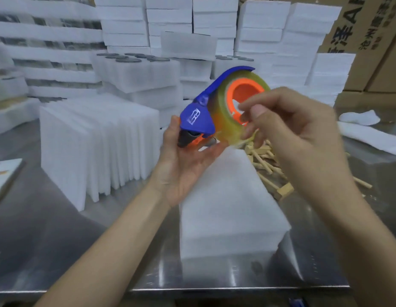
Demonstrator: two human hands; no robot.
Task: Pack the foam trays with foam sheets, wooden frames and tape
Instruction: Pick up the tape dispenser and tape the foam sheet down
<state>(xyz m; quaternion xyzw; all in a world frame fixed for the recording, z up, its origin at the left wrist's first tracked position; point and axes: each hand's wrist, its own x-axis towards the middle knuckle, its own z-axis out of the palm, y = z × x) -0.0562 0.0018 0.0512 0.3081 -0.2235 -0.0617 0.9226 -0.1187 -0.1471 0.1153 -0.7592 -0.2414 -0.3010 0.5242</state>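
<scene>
Cradled on upturned left hand (188,160), thumb against side: tape dispenser (197,118), glossy blue plastic, curved guard, orange core. Pinched at rim by right hand (292,134), fingers curled, blurred: tape roll (223,111), yellowish, translucent. Directly below: foam block (228,207), white, fibrous, rectangular, flat on steel table (59,229), brushed and reflective. Left: foam sheets (97,147) on edge, packed in row. Right: wooden frames (262,162), pale sticks in loose heap. Behind: foam trays (126,25) stacked high; cardboard cartons (369,41) at far right.
</scene>
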